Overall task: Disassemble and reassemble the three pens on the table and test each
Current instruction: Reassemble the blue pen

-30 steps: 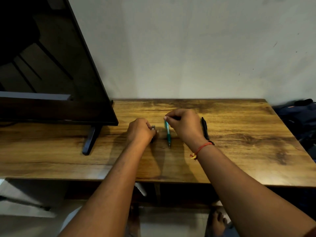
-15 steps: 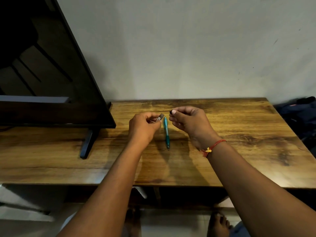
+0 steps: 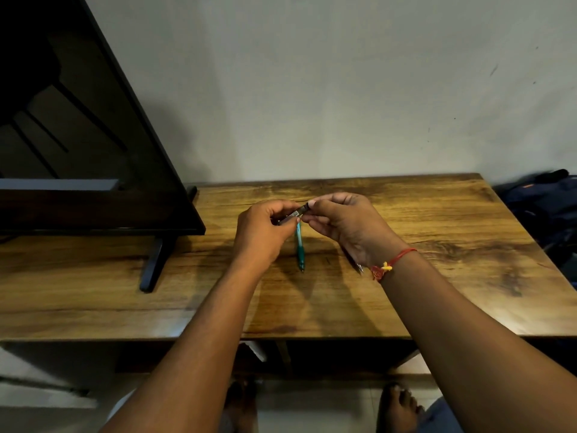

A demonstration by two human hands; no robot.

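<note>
The wooden table [image 3: 437, 307] carries the teal pen [image 3: 300, 249], which lies flat with its tip toward the person, and I place all other things from it. To the right of the teal pen and a little nearer, a red thread bracelet [image 3: 394, 263] sits on the right wrist. Just beside the bracelet, the silver tip of a black pen [image 3: 358, 266] shows on the wood; the rest of this pen is hidden under the hand.

Directly above the far end of the teal pen, both hands meet in the air. The left hand [image 3: 265, 234] has its fingers curled around the lower half of a dark pen [image 3: 293, 215], and the right hand [image 3: 346, 225] pinches the upper end of it with fingertips and thumb. The dark pen is slim, tilted up to the right, and has a small pale label on the barrel.

I judge it light, stiff and rather smooth, so it can slip while twisting. It seems best to hold the barrel on each side of the joint. Small inner parts may jump out, I think.

Far to the left of the teal pen stands a television [image 3: 93, 157], and far to the right lies a dark bag [image 3: 549, 210].
</note>
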